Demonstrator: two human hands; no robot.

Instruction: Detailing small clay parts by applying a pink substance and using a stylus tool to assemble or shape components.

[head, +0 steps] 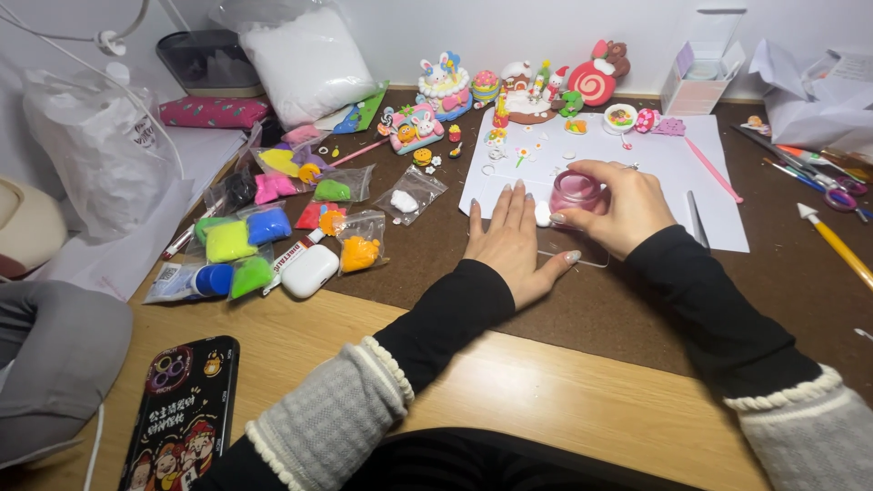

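Gripping a small pink jar with the right hand, fingers curled around it, on the white paper sheet. Left hand flat, fingers spread, resting just beside the jar, holding nothing.

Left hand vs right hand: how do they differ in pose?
The left hand lies flat, palm down, fingers straight, on the brown mat; the right hand is curled with fingers bent. The left hand holds nothing; the right hand grips a small pink jar. Both wear black sleeves with knit grey cuffs.
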